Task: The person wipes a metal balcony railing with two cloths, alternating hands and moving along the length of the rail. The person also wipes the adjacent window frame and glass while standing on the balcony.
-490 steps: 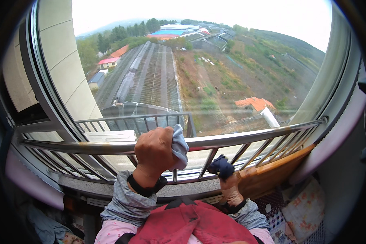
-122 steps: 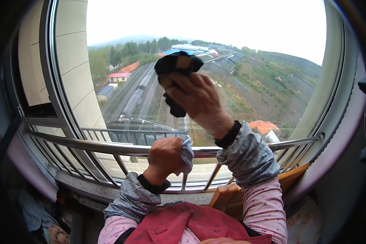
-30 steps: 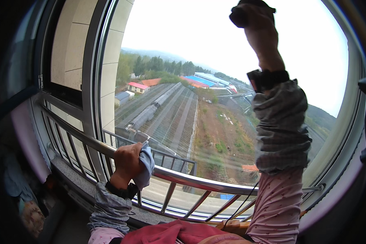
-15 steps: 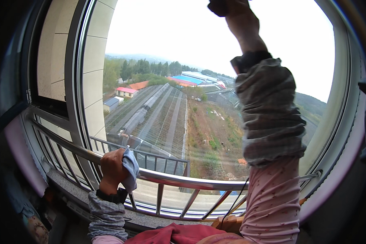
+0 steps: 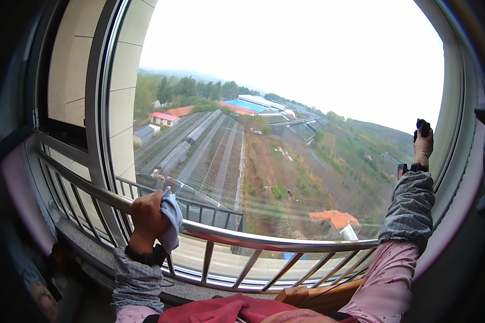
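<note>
My left hand is closed around a light grey-blue cloth and rests by the metal handrail in front of the window. The cloth hangs from the hand on its right side. At the far right, my right hand is stretched out near the right edge of the large window pane. Its fingers are closed on a small black object, whose kind I cannot make out. Grey sleeve covers reach over both forearms, and dark bands circle the wrists.
Upright bars stand below the handrail, over a stone sill. A dark-framed window sash is at the left. Behind the bars, near my right arm, lies a wooden piece. Outside are long covered greenhouses and trees far below.
My right hand, with the black object, has swung from high up at the top middle down to the right edge of the pane. My left hand with the cloth has barely moved.
</note>
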The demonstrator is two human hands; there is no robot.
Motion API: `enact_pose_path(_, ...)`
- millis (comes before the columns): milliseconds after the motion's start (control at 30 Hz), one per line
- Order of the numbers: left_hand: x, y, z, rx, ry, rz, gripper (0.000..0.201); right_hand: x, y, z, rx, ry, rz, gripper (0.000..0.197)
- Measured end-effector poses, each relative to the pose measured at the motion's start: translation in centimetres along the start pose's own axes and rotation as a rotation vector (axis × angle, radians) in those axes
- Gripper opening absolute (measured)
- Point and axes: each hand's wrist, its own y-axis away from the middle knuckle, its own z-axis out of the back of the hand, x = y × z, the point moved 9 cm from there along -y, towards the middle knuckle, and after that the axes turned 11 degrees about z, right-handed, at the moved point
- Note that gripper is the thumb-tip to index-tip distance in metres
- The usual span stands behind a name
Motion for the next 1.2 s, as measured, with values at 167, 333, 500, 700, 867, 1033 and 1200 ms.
enact_pose_path(167, 0.2, -0.1, -0.1, 0.04, 0.029, 0.027, 0.013, 11.1, -0.4, 0.3, -0.237, 0.14, 0.249, 0.037)
enact_pose_path(333, 0.3, -0.1, -0.2, 0.052, 0.046, 0.023, 0.013, 37.1, 6.9, 2.4, -0.48, -0.167, 0.918, 0.026)
enact_pose_path(500, 0.2, 0.0, 0.0, 0.047, 0.039, 0.004, 0.013, 54.0, 18.4, 3.9, -0.376, -0.6, 1.131, 0.025)
enact_pose_path(700, -0.3, 0.0, 0.4, 0.014, 0.04, -0.035, 0.012, 59.3, 27.6, 5.0, -0.121, -0.616, 1.229, 0.021)
enact_pose_path(867, -0.5, -0.1, 0.5, 0.003, 0.023, -0.06, 0.012, 54.2, 23.2, 4.7, -0.098, -0.721, 1.157, 0.023)
enact_pose_path(1033, -0.5, 0.0, 0.4, 0.033, 0.017, -0.065, 0.012, 43.1, 15.4, 3.4, -0.07, -0.567, 0.951, 0.028)
enact_pose_path(1200, -0.4, 0.1, 0.2, 0.034, -0.004, -0.073, 0.013, 28.9, 11.7, 2.7, -0.161, -0.269, 0.757, 0.052)
